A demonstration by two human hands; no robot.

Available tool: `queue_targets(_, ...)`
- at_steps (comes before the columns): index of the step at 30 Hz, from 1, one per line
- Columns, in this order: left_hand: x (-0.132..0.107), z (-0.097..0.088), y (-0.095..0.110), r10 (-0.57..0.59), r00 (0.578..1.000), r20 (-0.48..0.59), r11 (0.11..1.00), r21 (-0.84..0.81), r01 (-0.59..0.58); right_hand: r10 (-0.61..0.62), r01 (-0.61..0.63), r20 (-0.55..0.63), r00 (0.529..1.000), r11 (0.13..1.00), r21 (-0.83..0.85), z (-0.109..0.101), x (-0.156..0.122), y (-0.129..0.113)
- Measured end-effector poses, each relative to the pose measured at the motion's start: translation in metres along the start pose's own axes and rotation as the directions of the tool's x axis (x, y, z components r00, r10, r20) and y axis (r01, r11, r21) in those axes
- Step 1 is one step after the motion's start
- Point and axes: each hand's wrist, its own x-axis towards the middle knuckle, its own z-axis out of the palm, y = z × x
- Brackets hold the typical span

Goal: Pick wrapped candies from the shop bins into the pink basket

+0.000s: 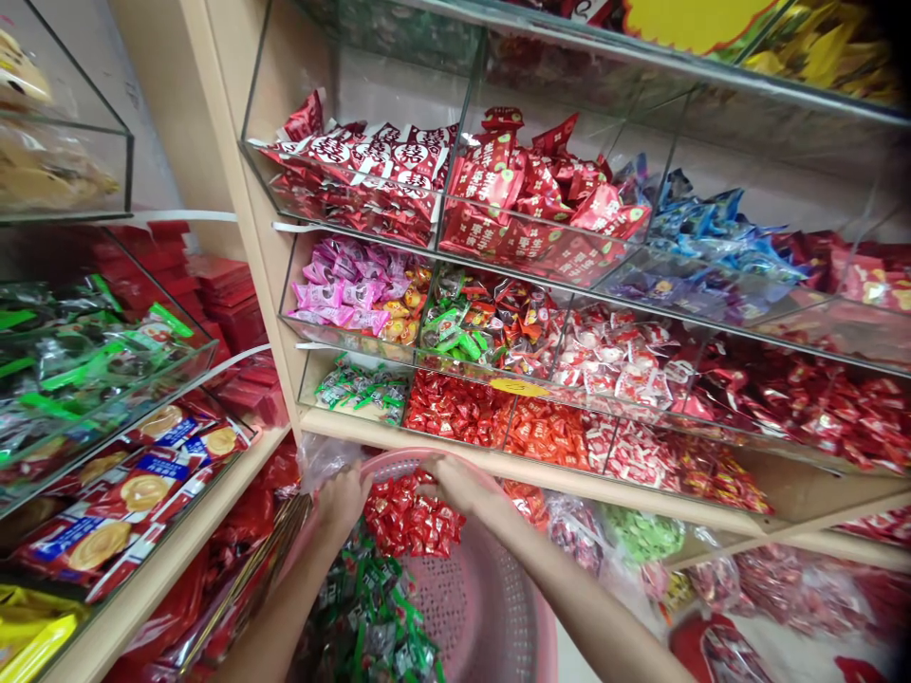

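Observation:
A round pink plastic basket (491,617) sits low in front of me, holding a heap of red-wrapped candies (413,522) and a heap of green-and-silver-wrapped candies (374,617). My left hand (343,498) rests on the basket's far left rim, fingers curled over it. My right hand (455,482) is at the far rim, fingers bent down onto the red candies. Just above the hands, a clear bin of small red candies (455,408) sits on the lowest tier of the shelf.
Wooden shelves (234,190) carry tiers of clear acrylic bins: red packets (370,161), purple candies (342,289), blue candies (704,237), green ones (360,389). Left-hand bins hold green packets (85,351) and biscuit packs (142,484). Bagged sweets (641,536) lie under the shelf.

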Motion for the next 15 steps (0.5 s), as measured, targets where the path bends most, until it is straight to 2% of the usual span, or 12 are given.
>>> queue_targets(4, -0.001, 0.0, -0.002, 0.02, 1.0, -0.009, 1.0, -0.003, -0.02, 0.093, -0.092, 0.062, 0.994, 0.996, -0.016, 0.043, -0.006, -0.001)
queue_targets(9, -0.002, -0.001, -0.003, 0.015, 1.0, -0.012, 1.0, 0.001, -0.015, 0.204, -0.207, 0.08, 0.976, 0.978, 0.037, 0.063, -0.004, -0.003)
queue_targets(12, -0.002, -0.001, -0.003, 0.013, 1.0, -0.008, 1.0, 0.007, -0.012, 0.23, -0.231, 0.027, 0.973, 0.961, 0.152, 0.073, -0.002, 0.002)
queue_targets(15, -0.001, -0.001, -0.002, 0.007, 1.0, -0.004, 1.0, 0.013, -0.006, 0.255, -0.207, -0.098, 0.962, 0.914, 0.348, 0.083, -0.001, 0.01)
